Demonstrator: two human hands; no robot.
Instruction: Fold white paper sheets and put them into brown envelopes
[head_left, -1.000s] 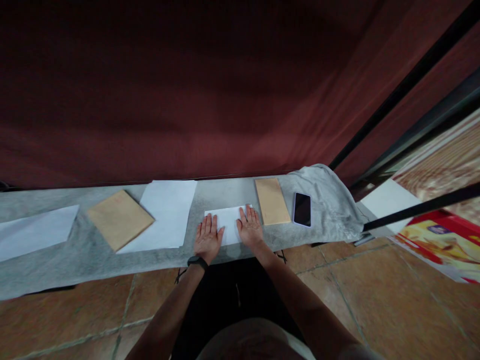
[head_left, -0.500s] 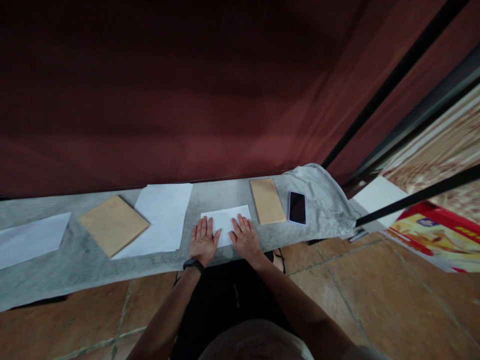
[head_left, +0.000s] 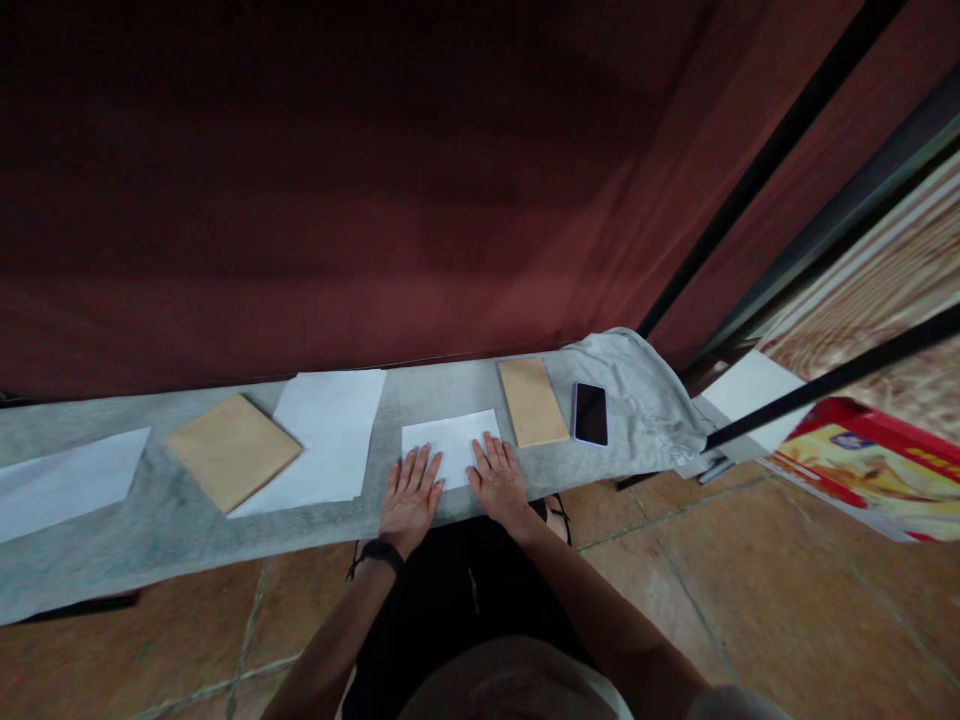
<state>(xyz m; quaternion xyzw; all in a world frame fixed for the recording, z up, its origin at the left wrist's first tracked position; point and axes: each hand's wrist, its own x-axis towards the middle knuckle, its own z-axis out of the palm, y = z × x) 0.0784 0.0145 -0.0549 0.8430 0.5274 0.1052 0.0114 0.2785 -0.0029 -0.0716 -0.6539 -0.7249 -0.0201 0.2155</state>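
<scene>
A small white sheet of paper (head_left: 454, 440) lies flat on the grey cloth in front of me. Resting on its left part is my left hand (head_left: 410, 500), palm down, fingers stretched out. My right hand (head_left: 499, 482) lies flat over the right edge of the same paper, its fingers extended too. Neither hand grips anything. Just right of the paper is a brown envelope (head_left: 534, 402), and a phone (head_left: 591, 413) with a dark screen lies beyond it. To the left, white sheets (head_left: 337, 430) lie partly under a stack of brown envelopes (head_left: 234, 452).
The narrow table is covered with a grey cloth (head_left: 300, 535). Another white sheet (head_left: 71, 480) lies at its far left. A dark red curtain (head_left: 375, 250) hangs behind. At right are black poles (head_left: 832, 383) and a red and yellow box (head_left: 877, 470) above the tiled floor.
Both hands have slid slightly toward me over the paper, uncovering more of its upper part. They stay flat. The other things on the table keep their places.
</scene>
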